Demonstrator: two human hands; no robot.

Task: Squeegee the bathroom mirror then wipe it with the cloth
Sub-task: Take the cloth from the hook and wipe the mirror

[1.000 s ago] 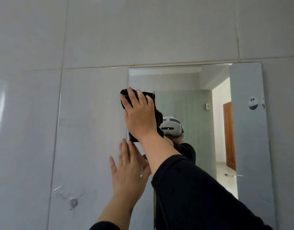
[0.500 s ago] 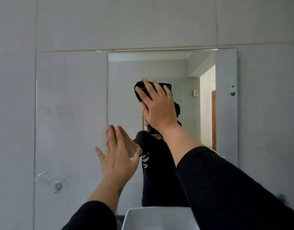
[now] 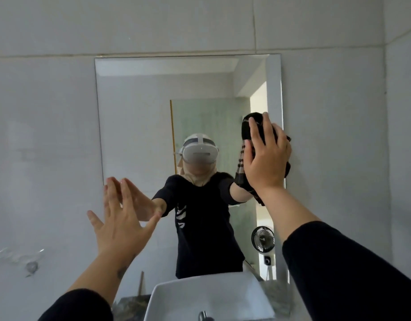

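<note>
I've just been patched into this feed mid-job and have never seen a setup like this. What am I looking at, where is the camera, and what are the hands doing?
There is no machine: a person wears one camera on the head, so you see their own arms reaching forward. Ahead is a bathroom mirror on a tiled wall, with a white sink below it. The right hand presses a dark cloth flat against the mirror's right side. The left hand is open and empty, its fingers at the lower left of the glass. The figure in the mirror is the person's reflection. No squeegee is in view.
</note>
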